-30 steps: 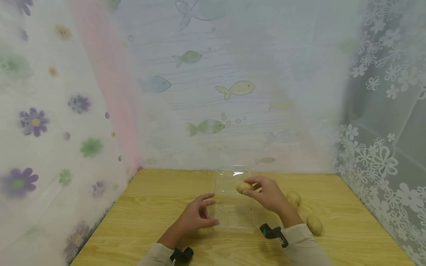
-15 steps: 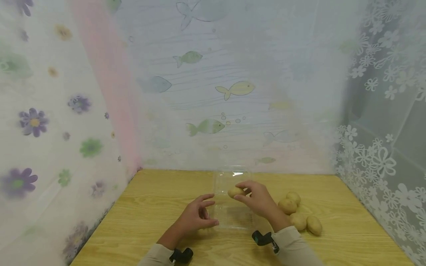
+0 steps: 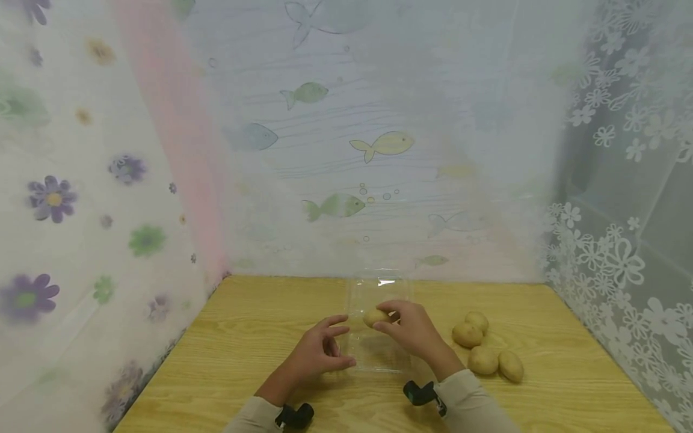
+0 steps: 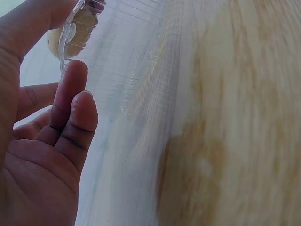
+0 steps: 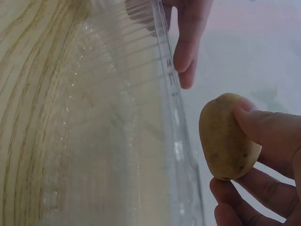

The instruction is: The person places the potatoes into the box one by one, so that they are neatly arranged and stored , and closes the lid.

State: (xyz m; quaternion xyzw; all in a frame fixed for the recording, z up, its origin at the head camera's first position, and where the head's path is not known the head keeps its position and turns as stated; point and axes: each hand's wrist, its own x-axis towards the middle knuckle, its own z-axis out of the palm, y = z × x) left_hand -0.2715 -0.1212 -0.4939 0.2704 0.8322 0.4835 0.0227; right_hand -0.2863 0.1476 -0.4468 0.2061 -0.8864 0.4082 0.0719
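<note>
My right hand [image 3: 414,331] pinches a potato [image 3: 376,319] between thumb and fingers, over a clear plastic clamshell box [image 3: 381,359]. In the right wrist view the potato [image 5: 225,136] appears beside the box's rim [image 5: 176,127], with the thumb on its upper side. The left hand [image 3: 319,349] lies at the box's left side, fingers spread and loosely bent, with fingertips right at the rim. Through the clear wall [image 4: 127,47] in the left wrist view, part of the potato [image 4: 80,33] shows. The box's lid [image 3: 379,288] is raised behind its base.
Several more potatoes [image 3: 482,359] lie in a cluster on the wooden table [image 3: 260,300], right of the right forearm. Printed plastic curtains [image 3: 325,240] surround the table at the back and both sides.
The right hand has moved left and toward the person, carrying the potato from near the lid to above the base. Potatoes behind the forearm have come into view. The left hand stays put.
</note>
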